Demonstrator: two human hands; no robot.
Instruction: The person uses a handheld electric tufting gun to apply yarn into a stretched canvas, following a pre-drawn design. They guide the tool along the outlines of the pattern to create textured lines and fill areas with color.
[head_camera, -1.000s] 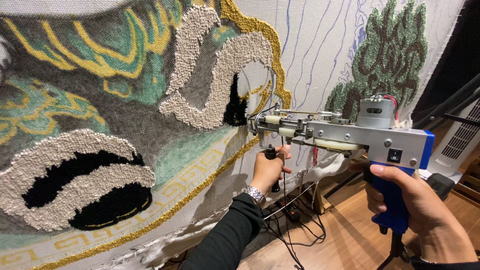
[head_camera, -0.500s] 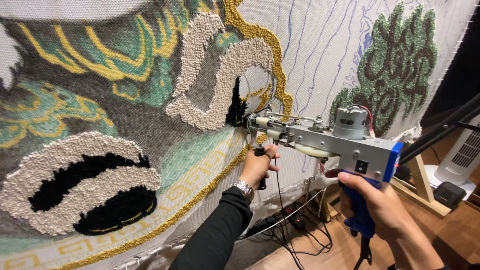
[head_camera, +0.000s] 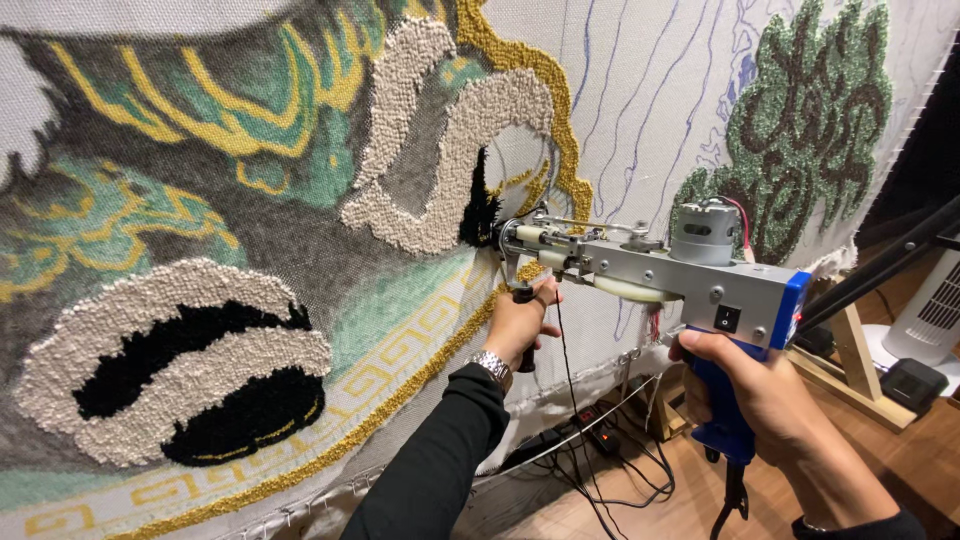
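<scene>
Both hands (head_camera: 520, 325) press a tufting gun (head_camera: 650, 270) against stretched rug cloth (head_camera: 640, 120).

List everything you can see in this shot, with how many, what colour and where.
tufting gun: one, silver body with blue handle, centre right, nose against the cloth
stretched cloth: one, pale grey with blue drawn lines, fills the background
tufted patches: several, cream, black, green and gold, left and centre; one green and brown patch top right
black yarn strand: one, hanging below the gun's front
cables: several, black, on the wooden floor below
fan: one, white, far right edge
wristwatch: one, silver, left wrist
left hand: gripping the gun's black front handle
right hand: gripping the blue rear handle
</scene>
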